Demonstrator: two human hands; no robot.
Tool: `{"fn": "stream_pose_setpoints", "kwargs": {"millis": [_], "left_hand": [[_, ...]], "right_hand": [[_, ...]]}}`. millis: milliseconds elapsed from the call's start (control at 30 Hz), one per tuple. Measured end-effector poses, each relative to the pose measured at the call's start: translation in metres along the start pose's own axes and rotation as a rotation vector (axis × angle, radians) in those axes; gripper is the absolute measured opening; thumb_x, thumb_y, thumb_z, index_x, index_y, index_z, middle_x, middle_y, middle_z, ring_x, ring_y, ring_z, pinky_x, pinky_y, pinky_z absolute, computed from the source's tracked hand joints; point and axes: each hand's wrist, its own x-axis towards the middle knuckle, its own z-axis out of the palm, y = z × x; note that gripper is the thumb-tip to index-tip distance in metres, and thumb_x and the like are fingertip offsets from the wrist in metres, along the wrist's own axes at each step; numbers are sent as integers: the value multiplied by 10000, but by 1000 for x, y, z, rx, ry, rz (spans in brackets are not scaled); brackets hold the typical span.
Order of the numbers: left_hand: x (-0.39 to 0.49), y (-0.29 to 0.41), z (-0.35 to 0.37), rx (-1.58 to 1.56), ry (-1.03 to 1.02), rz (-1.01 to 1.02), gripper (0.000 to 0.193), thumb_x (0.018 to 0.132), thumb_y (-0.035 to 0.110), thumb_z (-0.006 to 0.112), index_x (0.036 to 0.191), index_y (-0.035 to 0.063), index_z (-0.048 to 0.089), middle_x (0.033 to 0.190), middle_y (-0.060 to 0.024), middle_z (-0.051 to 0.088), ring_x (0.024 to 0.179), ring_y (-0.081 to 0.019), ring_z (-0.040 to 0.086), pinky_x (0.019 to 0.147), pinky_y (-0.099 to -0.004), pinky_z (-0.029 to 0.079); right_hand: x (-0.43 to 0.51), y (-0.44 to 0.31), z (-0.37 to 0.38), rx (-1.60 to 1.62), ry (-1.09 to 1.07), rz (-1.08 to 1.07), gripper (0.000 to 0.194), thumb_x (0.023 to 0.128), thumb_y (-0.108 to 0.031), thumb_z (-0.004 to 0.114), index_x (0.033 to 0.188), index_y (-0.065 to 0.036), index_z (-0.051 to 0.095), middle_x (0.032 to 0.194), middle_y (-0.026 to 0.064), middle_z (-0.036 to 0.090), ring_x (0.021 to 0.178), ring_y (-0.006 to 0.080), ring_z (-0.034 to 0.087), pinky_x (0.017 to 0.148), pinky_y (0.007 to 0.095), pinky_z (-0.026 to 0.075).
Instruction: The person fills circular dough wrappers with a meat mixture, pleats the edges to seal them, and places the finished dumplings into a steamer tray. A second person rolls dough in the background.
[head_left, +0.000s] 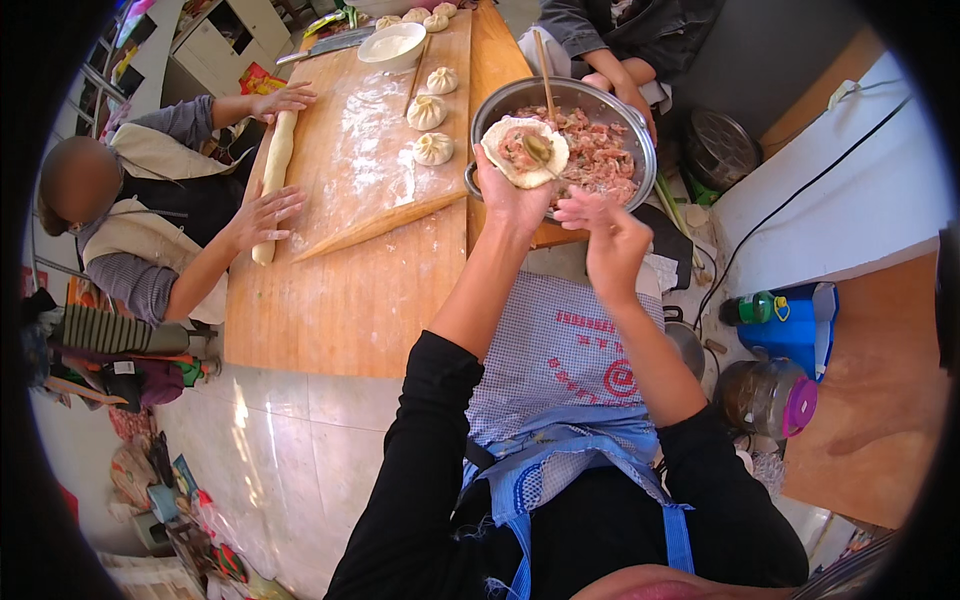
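Observation:
My left hand (517, 187) holds a round dough wrapper (555, 161) on its palm and fingers, above the near left part of a metal basin (646, 142). Pink minced meat filling (512, 151) lies in the wrapper. A small spoon (537, 147) rests its bowl on that filling, its thin handle running to the fingertips of my right hand (600, 221), just right of the wrapper. More minced meat (600, 154) fills the basin, where a wooden stick (544, 71) stands tilted. Pleated buns (433, 149) sit on the floured wooden board (352, 172) to the left.
A co-worker's hands (266, 217) lie on a long dough roll (277, 161) at the board's left edge. Another person's hands (634, 105) are by the basin's far right rim. A white bowl (391, 49) and a knife (330, 45) lie at the board's far end.

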Motion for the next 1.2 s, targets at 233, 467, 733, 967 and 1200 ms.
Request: {"fn": "stream_pose_setpoints", "kwargs": {"millis": [233,467,733,967,1200], "left_hand": [[3,1,-2,76,11,-19,653,979,558,166,1345,79,417,1337,-130,474,1239,-314,442,1083,-482,316],[-10,3,13,76,56,-32,648,977,545,187,1350,65,410,1355,-130,464,1265,-318,421,1099,-497,294],[-10,5,6,92,-47,-51,571,917,490,445,1304,70,457,1312,-138,500,1232,-311,453,1074,-500,324],[-12,-6,9,72,-53,-106,538,908,413,492,1303,51,452,1303,-144,498,1234,-315,448,1076,-502,322],[-17,-4,12,74,-119,-226,538,942,441,437,1307,46,439,1315,-143,490,1223,-312,463,1067,-504,327]], "right_hand": [[-5,4,-1,-326,-96,-289,245,943,-142,565,994,79,657,894,130,698,796,181,684,703,277,553],[39,-12,-59,-800,-94,-371,183,874,-105,603,1005,12,654,904,143,653,841,291,640,751,345,518],[58,-16,-70,-976,-701,-272,345,845,-283,656,1014,18,663,1001,123,596,1008,274,550,825,342,476],[92,24,-41,-361,-311,134,336,846,-290,678,964,24,684,818,113,687,720,156,643,680,288,500],[99,54,-28,-179,-264,192,254,836,-204,682,894,43,670,783,86,687,702,143,637,653,283,497]]}}
